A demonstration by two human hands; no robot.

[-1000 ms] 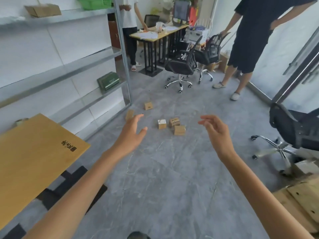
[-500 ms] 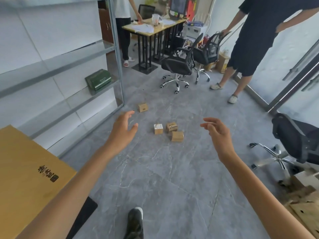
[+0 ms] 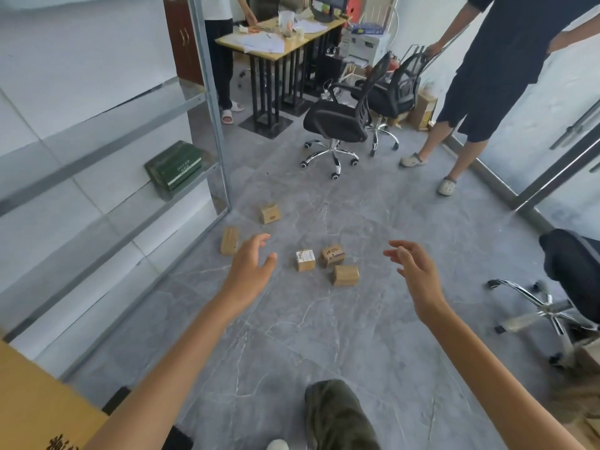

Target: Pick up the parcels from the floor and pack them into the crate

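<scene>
Stepping forward has brought the three small brown cardboard parcels nearer. They sit on the grey floor beyond and between the empty left hand and right hand — fingers spread wide — left slightly nearer.

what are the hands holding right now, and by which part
Nothing is held. The left hand and right hand both reach forward with fingers spread, empty; the parcels lie untouched on the floor.
</scene>
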